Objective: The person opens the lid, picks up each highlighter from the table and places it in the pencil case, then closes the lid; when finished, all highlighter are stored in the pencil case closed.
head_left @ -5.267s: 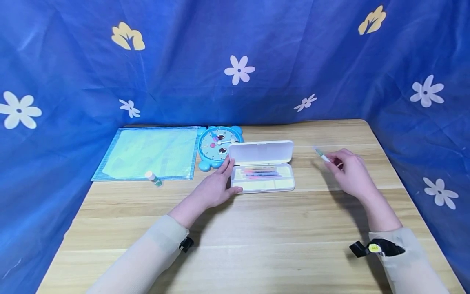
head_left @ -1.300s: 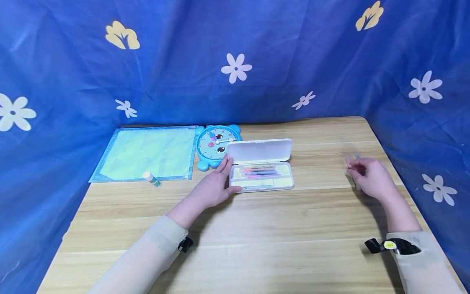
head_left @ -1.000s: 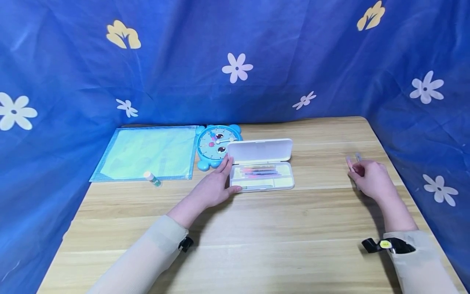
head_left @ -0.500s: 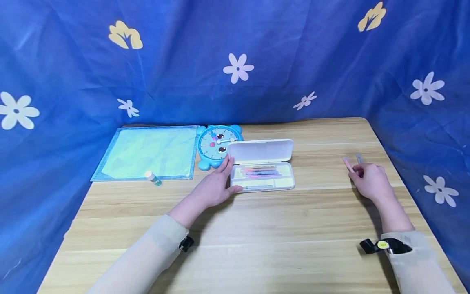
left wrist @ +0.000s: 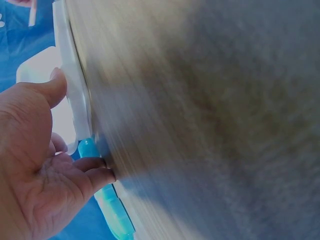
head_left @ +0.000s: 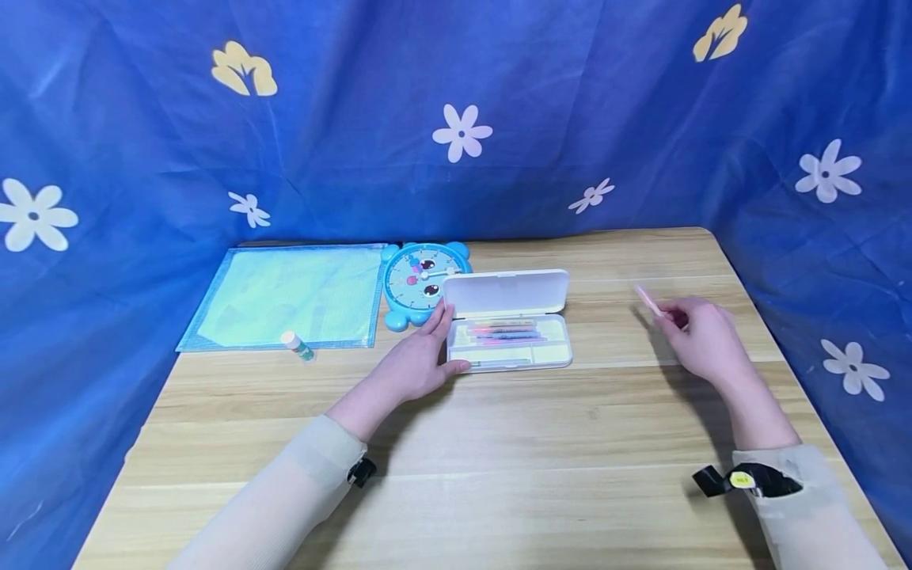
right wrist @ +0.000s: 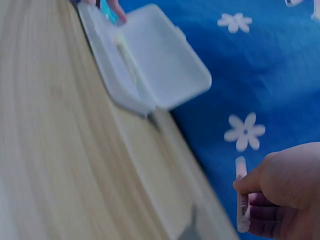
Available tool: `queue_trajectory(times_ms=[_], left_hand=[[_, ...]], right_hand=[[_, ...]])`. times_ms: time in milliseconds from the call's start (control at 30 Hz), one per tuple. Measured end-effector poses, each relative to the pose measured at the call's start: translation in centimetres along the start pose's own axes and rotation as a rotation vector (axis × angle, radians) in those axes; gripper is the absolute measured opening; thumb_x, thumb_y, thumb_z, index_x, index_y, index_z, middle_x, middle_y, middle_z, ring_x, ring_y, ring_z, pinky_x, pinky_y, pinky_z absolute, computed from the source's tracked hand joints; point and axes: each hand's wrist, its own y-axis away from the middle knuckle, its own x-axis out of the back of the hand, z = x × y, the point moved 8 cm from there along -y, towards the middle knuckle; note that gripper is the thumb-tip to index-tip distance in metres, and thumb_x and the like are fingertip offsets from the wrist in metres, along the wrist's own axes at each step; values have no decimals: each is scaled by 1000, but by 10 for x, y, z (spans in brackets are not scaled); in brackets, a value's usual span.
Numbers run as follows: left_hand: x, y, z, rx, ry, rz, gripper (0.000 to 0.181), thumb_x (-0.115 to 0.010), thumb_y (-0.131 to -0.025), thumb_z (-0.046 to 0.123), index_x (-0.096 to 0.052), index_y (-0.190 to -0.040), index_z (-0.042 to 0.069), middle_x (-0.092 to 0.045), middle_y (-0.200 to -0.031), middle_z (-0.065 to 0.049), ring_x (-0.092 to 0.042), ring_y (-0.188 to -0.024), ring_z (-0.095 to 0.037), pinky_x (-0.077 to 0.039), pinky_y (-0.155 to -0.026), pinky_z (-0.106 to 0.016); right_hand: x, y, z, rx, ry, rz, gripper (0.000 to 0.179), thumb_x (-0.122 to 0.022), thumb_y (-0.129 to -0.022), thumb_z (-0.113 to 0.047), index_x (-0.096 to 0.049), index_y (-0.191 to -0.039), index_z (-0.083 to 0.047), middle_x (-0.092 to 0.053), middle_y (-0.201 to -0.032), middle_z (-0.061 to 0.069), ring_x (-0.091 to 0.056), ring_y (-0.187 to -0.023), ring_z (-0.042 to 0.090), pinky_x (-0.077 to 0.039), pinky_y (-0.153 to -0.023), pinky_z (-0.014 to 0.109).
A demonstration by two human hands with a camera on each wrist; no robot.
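Note:
A white pencil case (head_left: 552, 354) stands with its lid (head_left: 506, 294) raised, several coloured pens (head_left: 506, 332) in the rear compartment and one pale pen (head_left: 502, 363) in the front one. My left hand (head_left: 409, 364) holds the case by its left end, thumb at the front edge and fingers at the back near the hinge. To the right of the case, my right hand (head_left: 701, 340) pinches a pink capped pen (head_left: 648, 301) above the table. In the right wrist view, this pen (right wrist: 242, 200) sits between thumb and fingers, its barcode label showing.
A blue animal-face toy clock (head_left: 420, 289) lies behind the left hand, close to the case's lid. Farther left are a blue-edged mesh zip pouch (head_left: 292, 297) and a glue stick (head_left: 297, 346) at its front edge. A blue flowered cloth (head_left: 356, 158) hangs behind the table.
A pale pen now lies in the case's front compartment, absent 5.3 seconds ago. My right hand took up the pink pen at the far right and has moved left with it. The left hand stays put.

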Motion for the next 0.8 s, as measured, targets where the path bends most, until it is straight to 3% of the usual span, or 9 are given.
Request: queue_trajectory(times_ms=[333,600,800], left_hand=[[-1,0,0,9,-2,-6,107,-71,-99,55,-8,-170,6,-4,-175,-14,-42,-148,-39,-41,-117,-48],[-1,1,-1,13,-1,-9,107,-71,-99,56,-8,-170,6,-3,-175,-14,-43,-147,-38,-41,-117,-47],[-1,1,-1,21,-5,-12,106,-70,-99,56,-8,-170,7,-4,-176,-14,-42,-148,-38,-41,-117,-47]], right_hand=[[-5,-12,-62,141,-87,-26,11,-75,-99,-9,-79,-105,-1,-67,-85,3,-63,-73,18,-51,-65,25],[-27,-20,-108,245,-162,-128,14,-73,-101,-7,-79,-111,0,-68,-90,2,-62,-78,16,-55,-69,36],[-48,-23,-137,337,-216,-196,12,-73,-100,-5,-78,-111,-2,-68,-92,2,-63,-82,15,-56,-73,38]])
